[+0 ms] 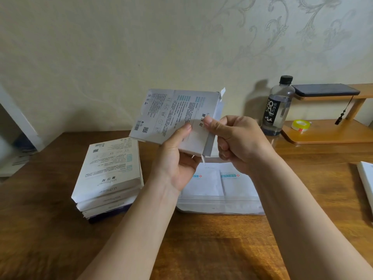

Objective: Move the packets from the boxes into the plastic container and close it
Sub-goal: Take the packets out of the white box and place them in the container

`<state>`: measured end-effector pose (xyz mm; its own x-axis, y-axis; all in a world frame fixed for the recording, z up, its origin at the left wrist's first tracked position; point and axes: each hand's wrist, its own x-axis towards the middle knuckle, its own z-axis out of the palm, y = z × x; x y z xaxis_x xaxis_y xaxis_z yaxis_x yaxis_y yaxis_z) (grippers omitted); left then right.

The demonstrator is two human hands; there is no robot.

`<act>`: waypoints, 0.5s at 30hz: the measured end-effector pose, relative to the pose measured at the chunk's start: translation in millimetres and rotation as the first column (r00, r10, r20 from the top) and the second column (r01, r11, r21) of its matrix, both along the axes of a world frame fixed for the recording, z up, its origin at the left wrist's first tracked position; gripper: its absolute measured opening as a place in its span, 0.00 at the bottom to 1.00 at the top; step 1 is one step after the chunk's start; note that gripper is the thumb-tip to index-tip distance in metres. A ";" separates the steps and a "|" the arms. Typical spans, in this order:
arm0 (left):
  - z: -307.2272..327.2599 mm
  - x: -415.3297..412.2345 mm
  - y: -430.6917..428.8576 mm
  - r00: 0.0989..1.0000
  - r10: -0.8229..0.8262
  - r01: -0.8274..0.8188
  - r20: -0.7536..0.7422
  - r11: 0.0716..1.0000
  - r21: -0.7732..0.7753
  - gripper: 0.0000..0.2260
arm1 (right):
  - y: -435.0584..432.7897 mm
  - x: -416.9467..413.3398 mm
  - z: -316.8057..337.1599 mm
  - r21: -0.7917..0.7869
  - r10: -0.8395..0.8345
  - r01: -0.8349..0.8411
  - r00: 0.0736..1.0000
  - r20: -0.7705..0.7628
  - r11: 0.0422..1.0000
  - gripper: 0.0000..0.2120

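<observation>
You hold one white box point(173, 116) up over the table point(201, 249), between the stack and the container, with its printed back facing you. Its long axis runs left to right and tilts a little, the left end higher. The torn flap end is on the right. The print is turned sideways: columns of small Chinese text, teal bars, and a barcode and QR code at the left end. Three larger Chinese characters sit near your thumbs.

Your left hand point(177, 162) grips the box from below, thumb on the printed face and fingers behind. Your right hand point(236, 142) pinches the open right end between thumb and curled forefinger. It may have a flap or a packet edge there; the view does not settle which.

The stack of boxes point(109, 174) lies flat to your left with long axes running away from you, so its print is upside down to you. The spine lettering is too blurred to read.

The plastic container point(220, 205) sits open under your hands. Two white packets point(205, 184) lie side by side inside, each with a teal label strip. A white lid point(366, 178) lies at the right edge.

A bottle point(278, 108) labelled "SODA" stands near the wall. Beside it a wooden shelf point(323, 134) carries a yellow tape roll point(300, 125), and a dark phone point(325, 89) lies on the upper tier.
</observation>
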<state>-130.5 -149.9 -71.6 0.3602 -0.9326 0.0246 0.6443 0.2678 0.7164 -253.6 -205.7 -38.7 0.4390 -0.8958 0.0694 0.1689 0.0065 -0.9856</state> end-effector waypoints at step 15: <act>6.6 -0.6 2.2 0.993 0.003 0.011 -0.118 0.993 0.119 0.13 | 2.3 -4.0 8.1 0.092 0.015 -0.012 0.999 -0.031 0.996 0.13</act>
<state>-131.1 -147.7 -65.0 0.3500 -0.9278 -0.1291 0.7270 0.1821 0.6621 -257.6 -203.4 -30.6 0.4519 -0.8916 -0.0271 0.1373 0.0996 -0.9855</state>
